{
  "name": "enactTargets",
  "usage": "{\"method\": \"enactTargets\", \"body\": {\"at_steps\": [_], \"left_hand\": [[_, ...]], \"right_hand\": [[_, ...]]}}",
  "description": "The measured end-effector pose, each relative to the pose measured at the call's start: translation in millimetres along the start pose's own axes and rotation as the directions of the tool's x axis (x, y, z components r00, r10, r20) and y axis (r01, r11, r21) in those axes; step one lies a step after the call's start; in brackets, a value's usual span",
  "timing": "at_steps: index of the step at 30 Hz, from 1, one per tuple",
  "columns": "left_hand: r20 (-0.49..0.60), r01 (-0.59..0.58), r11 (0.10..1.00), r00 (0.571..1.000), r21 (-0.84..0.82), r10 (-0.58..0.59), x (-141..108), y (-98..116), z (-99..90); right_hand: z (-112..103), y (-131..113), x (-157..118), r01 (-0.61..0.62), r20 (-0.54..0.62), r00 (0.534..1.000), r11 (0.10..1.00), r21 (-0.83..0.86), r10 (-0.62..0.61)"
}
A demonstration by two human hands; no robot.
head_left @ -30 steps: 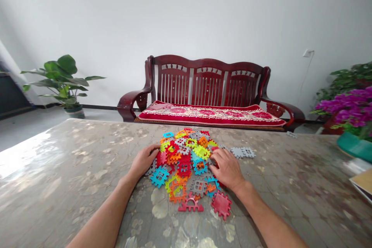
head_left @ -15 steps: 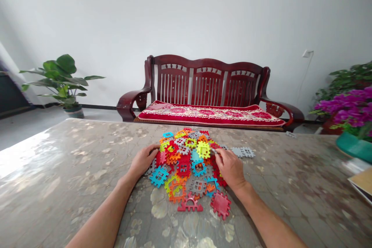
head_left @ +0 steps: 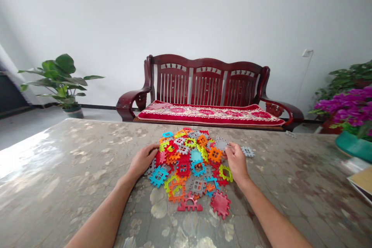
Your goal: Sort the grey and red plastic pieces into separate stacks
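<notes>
Right hand (head_left: 236, 162) shifted rightward; grey tile (head_left: 221, 144) just left, pinched (by edge).

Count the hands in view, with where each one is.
2. The left hand is at the left edge of the pile of plastic pieces; the right hand is at its right side, apparently pinching a light gray piece. No other hands show.

The right grip (head_left: 236, 162) partly hides a grey piece (head_left: 221, 143); purple flowers (head_left: 350, 106) are cut off at right.
</notes>
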State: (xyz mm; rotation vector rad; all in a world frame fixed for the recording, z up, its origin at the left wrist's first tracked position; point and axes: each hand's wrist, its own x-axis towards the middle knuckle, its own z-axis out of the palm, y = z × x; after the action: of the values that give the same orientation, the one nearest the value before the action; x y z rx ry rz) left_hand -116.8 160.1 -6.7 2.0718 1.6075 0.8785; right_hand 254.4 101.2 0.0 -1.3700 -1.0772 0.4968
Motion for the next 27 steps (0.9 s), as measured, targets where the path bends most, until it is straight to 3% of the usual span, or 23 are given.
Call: {"method": "enactTargets", "body": {"at_steps": [4,7,10,13,16,21,24,27], "left_hand": [[-0.006,0.002,1.000,1.000,-0.010,-0.002,1,-1,0.6],[-0.006,0.019,1.000,1.000,-0.007,-0.019,0,0,0.3],[0.000,0.017,1.000,1.000,-0.011,-0.017,0,0,0.1],[0.008,0.010,1.000,1.000,-0.012,-0.010,0,-1,0.6],[0.013,0.009,1.000,1.000,-0.014,-0.009,1,-3,1.2],[0.013,0.014,1.000,1.000,-0.016,-0.014,0,-1,0.6],[0.008,0.007,1.000,1.000,-0.008,-0.007,0,1,-0.1],[0.003,-0.003,1.000,1.000,-0.005,0.003,0,0,0.1]], "right_hand": [[3,9,0,-0.024,0.128,0.992,0.999,0.045,0.018],[2,11,-3,0.086,0.146,0.987,0.988,-0.124,-0.068],[-1,6,-7,0.237,0.140,0.970,0.889,-0.393,-0.196],[-3,-2,-11,0.393,0.229,0.919,0.763,-0.513,-0.320],[-4,-8,-14,0.517,0.292,0.856,0.704,-0.487,-0.427],[-8,-10,-14,0.629,0.324,0.773,0.725,-0.279,-0.546],[-9,-9,-14,0.615,0.316,0.781,0.750,-0.241,-0.539],[-7,-7,-14,0.566,0.282,0.819,0.784,-0.255,-0.499]]}}
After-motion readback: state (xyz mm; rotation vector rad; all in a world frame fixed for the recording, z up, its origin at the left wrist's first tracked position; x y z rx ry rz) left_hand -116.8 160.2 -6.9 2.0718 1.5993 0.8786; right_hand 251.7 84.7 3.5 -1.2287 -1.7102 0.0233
